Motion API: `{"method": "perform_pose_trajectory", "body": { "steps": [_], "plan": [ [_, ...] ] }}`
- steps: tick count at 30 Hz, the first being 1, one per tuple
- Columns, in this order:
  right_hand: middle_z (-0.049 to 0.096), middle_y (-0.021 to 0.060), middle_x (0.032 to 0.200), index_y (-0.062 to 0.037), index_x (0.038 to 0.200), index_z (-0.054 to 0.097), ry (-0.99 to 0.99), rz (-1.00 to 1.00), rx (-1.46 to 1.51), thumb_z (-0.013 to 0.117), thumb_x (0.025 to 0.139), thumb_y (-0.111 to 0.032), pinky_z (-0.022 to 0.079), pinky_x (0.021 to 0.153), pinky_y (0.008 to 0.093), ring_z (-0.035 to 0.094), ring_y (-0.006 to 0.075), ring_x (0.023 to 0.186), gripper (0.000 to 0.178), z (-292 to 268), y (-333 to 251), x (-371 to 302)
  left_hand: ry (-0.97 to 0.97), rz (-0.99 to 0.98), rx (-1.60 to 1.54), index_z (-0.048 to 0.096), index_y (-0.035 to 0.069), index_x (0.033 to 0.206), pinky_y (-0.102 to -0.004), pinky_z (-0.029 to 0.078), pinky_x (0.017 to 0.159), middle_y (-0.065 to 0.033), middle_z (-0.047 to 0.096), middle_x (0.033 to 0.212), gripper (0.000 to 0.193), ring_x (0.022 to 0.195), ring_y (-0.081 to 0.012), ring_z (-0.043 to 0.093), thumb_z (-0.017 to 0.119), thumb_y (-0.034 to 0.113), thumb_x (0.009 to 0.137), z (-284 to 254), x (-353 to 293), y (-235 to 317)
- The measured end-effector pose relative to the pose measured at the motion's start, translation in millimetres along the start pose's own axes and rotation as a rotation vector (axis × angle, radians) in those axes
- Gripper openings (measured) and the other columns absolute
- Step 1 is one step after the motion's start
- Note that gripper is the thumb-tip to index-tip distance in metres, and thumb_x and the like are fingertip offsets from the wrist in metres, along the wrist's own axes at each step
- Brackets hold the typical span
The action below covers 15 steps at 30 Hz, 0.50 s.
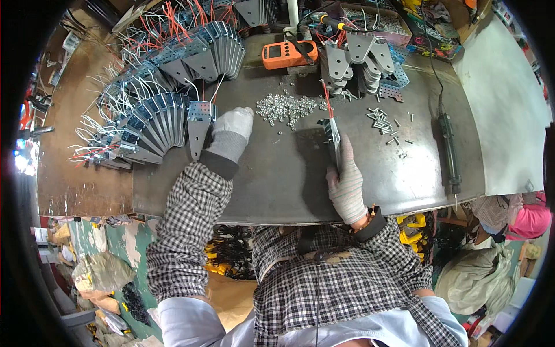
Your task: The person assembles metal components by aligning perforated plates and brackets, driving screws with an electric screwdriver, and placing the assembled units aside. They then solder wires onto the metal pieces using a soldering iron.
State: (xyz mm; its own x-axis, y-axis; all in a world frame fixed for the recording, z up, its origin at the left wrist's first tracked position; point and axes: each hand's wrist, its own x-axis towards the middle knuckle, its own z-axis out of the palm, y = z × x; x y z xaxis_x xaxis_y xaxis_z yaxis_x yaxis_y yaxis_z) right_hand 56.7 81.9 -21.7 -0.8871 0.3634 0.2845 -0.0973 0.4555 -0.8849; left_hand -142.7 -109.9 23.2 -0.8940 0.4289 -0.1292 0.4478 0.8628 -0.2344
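My right hand [348, 188], in a striped knit glove, grips a grey metal bracket [333, 139] that stands on edge, with red wires rising from its top. My left hand [233, 130], gloved in light grey, is closed at the left edge of a pile of small silvery nuts [289, 109]. Whatever its fingers hold, if anything, is hidden. Just left of that hand lies another bracket [200, 128] with a perforated bluish plate and wires. Loose screws [380, 121] are scattered to the right of my held bracket.
Rows of wired brackets [156, 118] fan out on the left. More brackets [361, 61] are stacked at the back, beside an orange meter [289, 54]. A corded electric screwdriver [448, 153] lies at right, near a white sheet [503, 104]. The metal tabletop [272, 196] ends before my body.
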Motion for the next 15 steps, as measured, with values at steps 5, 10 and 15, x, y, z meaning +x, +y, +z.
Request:
{"method": "perform_pose_trajectory", "body": {
  "steps": [5,10,15],
  "plan": [
    [0.048,0.0298,0.132,-0.0064,0.147,0.03,0.006,-0.048,0.013,0.048,0.073,0.013,0.049,0.091,0.0406,0.052,0.0479,0.114,0.079,1,-5,4,0.035,-0.04,-0.13,0.061,0.007,0.095,-0.0438,0.054,0.076,-0.0158,0.067,0.092,0.013,0.089,-0.0325,0.066,0.06,0.017,0.086,8,1,-15],
    [0.048,0.0298,0.131,-0.0063,0.146,0.031,-0.008,0.023,0.012,0.048,0.071,0.012,0.048,0.093,0.0444,0.05,0.0496,0.116,0.08,-1,-5,4,0.183,0.012,-0.371,0.063,0.007,0.096,-0.0364,0.053,0.066,-0.0093,0.067,0.083,0.012,0.076,-0.0234,0.067,0.062,0.011,0.085,7,-14,3],
    [0.048,0.0303,0.13,-0.007,0.146,0.031,0.019,-0.057,-0.017,0.049,0.07,0.012,0.049,0.093,0.0452,0.05,0.0498,0.115,0.08,0,-2,5,0.264,0.103,-1.452,0.063,0.002,0.096,-0.0172,0.042,0.06,0.0063,0.057,0.077,0.01,0.067,-0.001,0.049,0.062,-0.001,0.086,-18,-67,107]
  ]
}}
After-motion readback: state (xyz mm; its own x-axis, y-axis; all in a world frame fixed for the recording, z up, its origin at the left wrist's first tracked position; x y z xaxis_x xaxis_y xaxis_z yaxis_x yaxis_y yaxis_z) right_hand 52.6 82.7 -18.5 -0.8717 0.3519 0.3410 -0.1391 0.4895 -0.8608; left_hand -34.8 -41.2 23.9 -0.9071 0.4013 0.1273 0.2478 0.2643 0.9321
